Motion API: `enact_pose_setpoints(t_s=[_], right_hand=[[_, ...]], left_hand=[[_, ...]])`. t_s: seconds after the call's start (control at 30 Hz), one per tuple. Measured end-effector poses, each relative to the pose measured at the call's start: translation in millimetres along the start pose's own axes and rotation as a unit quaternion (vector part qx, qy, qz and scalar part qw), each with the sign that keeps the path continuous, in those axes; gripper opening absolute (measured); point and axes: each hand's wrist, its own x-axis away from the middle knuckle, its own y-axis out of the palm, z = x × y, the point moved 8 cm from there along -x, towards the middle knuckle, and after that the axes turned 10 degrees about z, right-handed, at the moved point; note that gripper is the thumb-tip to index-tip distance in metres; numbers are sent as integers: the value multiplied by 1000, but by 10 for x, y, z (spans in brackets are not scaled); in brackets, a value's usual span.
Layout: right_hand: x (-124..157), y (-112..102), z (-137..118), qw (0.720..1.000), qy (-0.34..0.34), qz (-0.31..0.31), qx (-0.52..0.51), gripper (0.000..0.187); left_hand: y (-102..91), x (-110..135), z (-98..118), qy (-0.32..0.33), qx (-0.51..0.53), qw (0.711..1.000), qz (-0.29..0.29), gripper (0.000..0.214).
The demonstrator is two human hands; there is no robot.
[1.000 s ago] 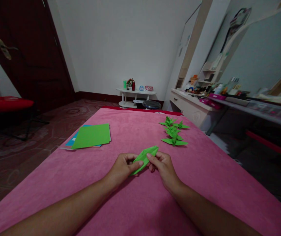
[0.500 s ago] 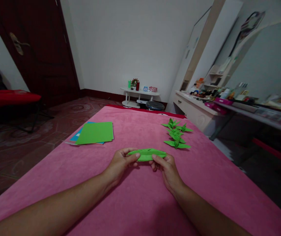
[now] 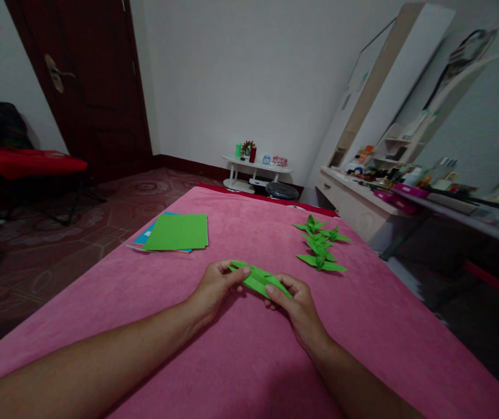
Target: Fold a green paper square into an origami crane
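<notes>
A long, narrow folded green paper piece [image 3: 257, 278] is held just above the pink cloth [image 3: 241, 355] between both hands. My left hand [image 3: 214, 286] pinches its left end with thumb and fingers closed. My right hand [image 3: 297, 302] grips its right end, thumb on top. The piece slants down from upper left to lower right. Several finished green folded paper figures [image 3: 321, 247] lie in a row on the cloth to the right, beyond my right hand.
A stack of flat paper sheets, green on top of blue [image 3: 175, 233], lies on the cloth at the left. A dresser with clutter [image 3: 363, 192] stands at the right, a small white table [image 3: 256, 171] by the far wall, a red chair [image 3: 22, 166] at the left.
The green piece has turned in my hands, from slanting up to the right, through level, to slanting down to the right. The camera view has shifted a little.
</notes>
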Motion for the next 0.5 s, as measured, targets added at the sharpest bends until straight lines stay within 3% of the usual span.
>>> enact_pose_setpoints(t_s=[0.2, 0.3, 0.5], right_hand=[[-19, -58, 74, 999, 27, 36, -29, 24], [-16, -82, 91, 996, 44, 55, -56, 22], [-7, -74, 93, 996, 54, 55, -50, 23]], left_hand=[[48, 16, 11, -10, -1, 1000, -23, 27], [120, 54, -2, -25, 10, 998, -62, 38], [129, 50, -62, -26, -11, 996, -79, 26]])
